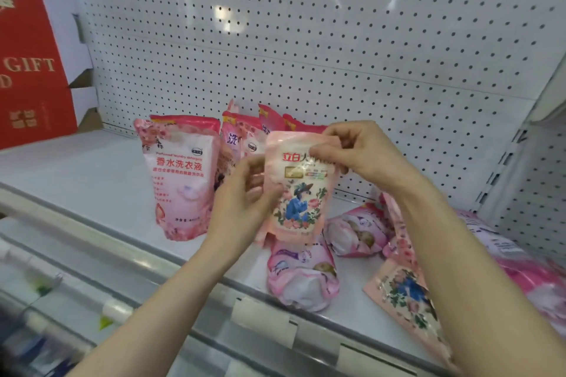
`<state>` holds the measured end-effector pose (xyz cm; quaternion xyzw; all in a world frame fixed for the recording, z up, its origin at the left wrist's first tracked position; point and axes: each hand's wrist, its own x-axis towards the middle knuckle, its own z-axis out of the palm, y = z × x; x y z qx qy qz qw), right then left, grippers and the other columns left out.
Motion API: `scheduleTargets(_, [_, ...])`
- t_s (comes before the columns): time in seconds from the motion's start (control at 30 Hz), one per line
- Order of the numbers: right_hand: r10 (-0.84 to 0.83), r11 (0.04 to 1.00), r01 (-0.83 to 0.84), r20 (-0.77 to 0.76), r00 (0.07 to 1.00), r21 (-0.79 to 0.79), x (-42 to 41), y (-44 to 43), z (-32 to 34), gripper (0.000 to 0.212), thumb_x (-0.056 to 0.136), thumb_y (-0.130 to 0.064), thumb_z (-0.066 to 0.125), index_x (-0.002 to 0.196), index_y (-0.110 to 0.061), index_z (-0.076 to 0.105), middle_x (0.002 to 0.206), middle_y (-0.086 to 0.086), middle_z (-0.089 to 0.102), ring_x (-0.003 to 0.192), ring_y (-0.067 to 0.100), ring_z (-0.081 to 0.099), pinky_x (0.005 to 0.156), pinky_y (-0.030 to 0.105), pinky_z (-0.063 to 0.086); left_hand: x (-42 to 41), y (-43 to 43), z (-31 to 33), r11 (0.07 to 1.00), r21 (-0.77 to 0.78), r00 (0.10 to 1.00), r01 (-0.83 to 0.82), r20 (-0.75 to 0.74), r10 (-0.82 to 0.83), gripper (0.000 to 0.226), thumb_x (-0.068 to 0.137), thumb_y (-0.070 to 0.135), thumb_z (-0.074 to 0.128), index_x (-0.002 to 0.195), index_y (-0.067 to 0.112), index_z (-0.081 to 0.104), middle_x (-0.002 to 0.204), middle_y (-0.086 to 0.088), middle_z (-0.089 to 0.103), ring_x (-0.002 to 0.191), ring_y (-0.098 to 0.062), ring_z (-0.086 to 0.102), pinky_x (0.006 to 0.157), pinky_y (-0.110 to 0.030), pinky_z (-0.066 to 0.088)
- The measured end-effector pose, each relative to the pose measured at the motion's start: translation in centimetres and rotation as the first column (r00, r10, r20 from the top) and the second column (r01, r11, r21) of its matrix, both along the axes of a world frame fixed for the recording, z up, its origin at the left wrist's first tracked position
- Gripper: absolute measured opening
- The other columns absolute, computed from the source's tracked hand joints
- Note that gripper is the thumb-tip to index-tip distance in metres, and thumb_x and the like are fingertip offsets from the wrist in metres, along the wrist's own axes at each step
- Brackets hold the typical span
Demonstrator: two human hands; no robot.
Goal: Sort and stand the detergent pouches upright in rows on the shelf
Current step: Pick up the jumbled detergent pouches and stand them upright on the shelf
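Aloft, 1 pouch (pixel 301 202) — left hand (pixel 245 196), right hand (pixel 363 153)

Fingers of the right hand (pixel 361 153) cover the end of the red lettering on the held pouch (pixel 301 193), while the left hand (pixel 245 202) hides its 9 o'clock edge. Standing pouches (pixel 240 128) behind it, toward 11 o'clock, show little but their tops. A red gift box (pixel 27 70) at the frame's 9 o'clock and a pink pouch (pixel 539 278) at 4 o'clock run off frame. Goods (pixel 36 330) at 7 o'clock are blurred beyond telling.
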<state>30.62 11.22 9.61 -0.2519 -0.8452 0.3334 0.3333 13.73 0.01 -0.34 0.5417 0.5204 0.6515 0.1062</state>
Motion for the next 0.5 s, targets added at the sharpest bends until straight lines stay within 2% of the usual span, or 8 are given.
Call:
scheduleTargets(0.07, [-0.133, 0.991, 0.134, -0.063, 0.989, 0.002, 1.8, 1.4, 0.1, 0.009, 0.084, -0.015, 0.076, 0.082, -0.008, 0.071, 0.067, -0.001, 0.069, 0.052, 0.005, 0.058, 0.049, 0.019, 0.044, -0.9, 0.2, 0.2, 0.982, 0.098, 0.965, -0.159, -0.193, 0.176, 0.047, 0.084, 0.006, 0.07, 0.125, 0.022, 0.054, 0.122, 0.003, 0.058, 0.113, -0.011, 0.058, 0.098, -0.032, 0.05])
scheduleTargets(0.13, [-0.25, 0.968, 0.251, -0.089, 0.964, 0.003, 2.9, 2.8, 0.0, 0.007, 0.084, -0.017, 0.076, 0.082, -0.014, 0.071, 0.07, 0.001, 0.072, 0.055, 0.009, 0.061, 0.049, 0.022, 0.045, -2.1, 0.6, 0.7, 0.933, 0.212, 0.814, -0.291, -0.457, 0.358, 0.051, 0.085, 0.002, 0.066, 0.133, 0.012, 0.052, 0.134, -0.007, 0.052, 0.123, -0.022, 0.05, 0.106, -0.029, 0.039])
scheduleTargets(0.2, [-0.356, 0.931, 0.358, -0.037, 0.934, 0.073, 2.3, 3.9, -0.9, 0.007, 0.083, -0.02, 0.077, 0.082, -0.016, 0.072, 0.075, 0.003, 0.073, 0.061, 0.015, 0.065, 0.054, 0.03, 0.051, -3.5, 1.6, 1.4, 0.917, 0.24, 0.685, -0.318, -0.611, 0.398, 0.051, 0.086, 0.0, 0.062, 0.135, 0.006, 0.052, 0.139, -0.013, 0.049, 0.127, -0.029, 0.046, 0.108, -0.031, 0.034])
scheduleTargets(0.3, [-0.461, 0.867, 0.445, 0.024, 0.887, 0.226, -0.3, 4.7, -2.8, 0.012, 0.084, -0.026, 0.074, 0.087, -0.015, 0.073, 0.08, 0.001, 0.073, 0.074, 0.022, 0.068, 0.069, 0.038, 0.056, -4.8, 2.9, 2.4, 0.935, 0.188, 0.563, -0.3, -0.756, 0.333, 0.049, 0.088, 0.004, 0.062, 0.136, 0.005, 0.051, 0.14, -0.015, 0.05, 0.128, -0.033, 0.046, 0.108, -0.044, 0.038])
scheduleTargets(0.37, [-0.473, 0.855, 0.454, 0.018, 0.881, 0.251, -2.1, 5.1, -4.0, 0.012, 0.086, -0.027, 0.071, 0.085, -0.015, 0.073, 0.078, -0.001, 0.071, 0.075, 0.02, 0.065, 0.071, 0.036, 0.053, -5.3, 3.3, 2.9, 0.949, 0.138, 0.535, -0.284, -0.799, 0.276, 0.046, 0.09, 0.009, 0.061, 0.135, 0.007, 0.053, 0.136, -0.013, 0.054, 0.123, -0.032, 0.051, 0.102, -0.045, 0.044])
scheduleTargets(0.43, [-0.458, 0.863, 0.437, 0.027, 0.888, 0.252, -3.8, 5.4, -5.3, 0.012, 0.088, -0.025, 0.068, 0.087, -0.014, 0.074, 0.08, 0.002, 0.072, 0.076, 0.022, 0.067, 0.076, 0.04, 0.055, -5.4, 3.3, 3.6, 0.946, 0.138, 0.548, -0.292, -0.787, 0.284, 0.036, 0.091, 0.014, 0.062, 0.127, 0.011, 0.059, 0.125, -0.011, 0.057, 0.109, -0.028, 0.058, 0.084, -0.034, 0.048])
scheduleTargets(0.5, [-0.44, 0.876, 0.418, 0.046, 0.897, 0.241, -5.1, 5.7, -6.6, 0.01, 0.088, -0.02, 0.067, 0.091, -0.013, 0.075, 0.082, 0.004, 0.073, 0.076, 0.023, 0.067, 0.079, 0.045, 0.055, -5.3, 3.4, 4.3, 0.939, 0.15, 0.558, -0.31, -0.77, 0.308, 0.023, 0.092, 0.023, 0.061, 0.111, 0.011, 0.065, 0.11, -0.008, 0.057, 0.088, -0.022, 0.058, 0.067, -0.027, 0.04])
